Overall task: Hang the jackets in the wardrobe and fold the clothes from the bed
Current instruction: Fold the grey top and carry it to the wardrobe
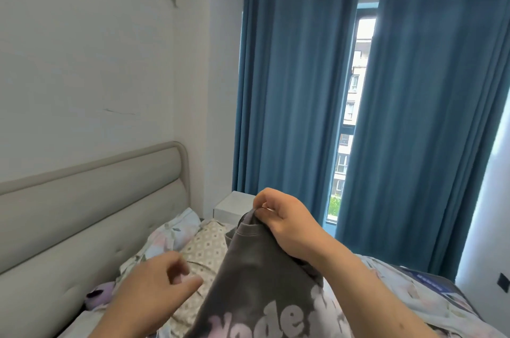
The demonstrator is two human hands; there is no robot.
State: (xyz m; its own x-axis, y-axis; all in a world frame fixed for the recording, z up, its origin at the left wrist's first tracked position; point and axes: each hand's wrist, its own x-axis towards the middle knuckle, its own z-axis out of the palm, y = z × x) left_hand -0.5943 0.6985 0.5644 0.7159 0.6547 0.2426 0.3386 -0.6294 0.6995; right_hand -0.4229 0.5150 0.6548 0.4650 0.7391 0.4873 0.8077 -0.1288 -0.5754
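Note:
A dark grey garment [254,277] with pale pink lettering hangs lifted above the bed [430,307]. My right hand [287,224] pinches its top edge near the collar and holds it up. To the left of the garment my left hand [162,285] hovers with loosely curled fingers and holds nothing. The garment's lower part runs out of the frame's bottom edge.
Floral pillows [176,230] and a patterned cover [204,252] lie by the beige padded headboard [91,213]. A small purple soft toy [102,295] sits at the headboard's foot. A white nightstand [234,203] stands beyond, with blue curtains [289,89] over the window.

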